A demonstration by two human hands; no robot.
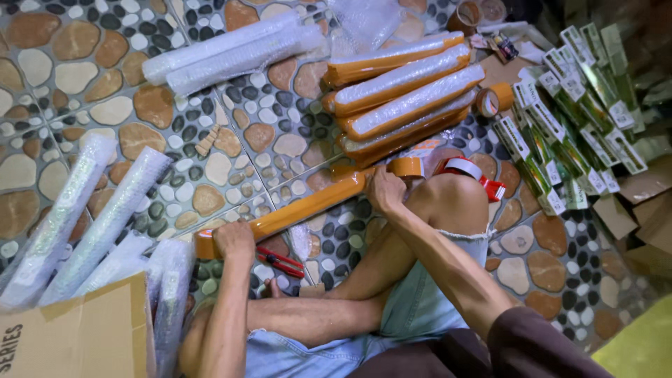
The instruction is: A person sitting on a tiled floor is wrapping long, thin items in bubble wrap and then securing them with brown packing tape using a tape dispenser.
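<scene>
A long thin parcel (301, 208), wrapped in orange-brown tape, lies slantwise over my crossed legs. My left hand (234, 241) grips its near end. At the far end my right hand (385, 190) holds a roll of orange-brown tape (407, 166) against the parcel. A red tape dispenser with a white roll (470, 171) rests by my right knee. On the floor under the parcel lies a red cutter knife (280, 261).
Several taped long parcels (406, 91) are stacked ahead on the pebble-pattern floor (175, 119). Bubble-wrapped tubes lie at the far left (231, 49) and near left (91, 217), above a cardboard box (77, 336). Green-and-white slim boxes (574, 112) pile up at right, with a spare tape roll (495, 99).
</scene>
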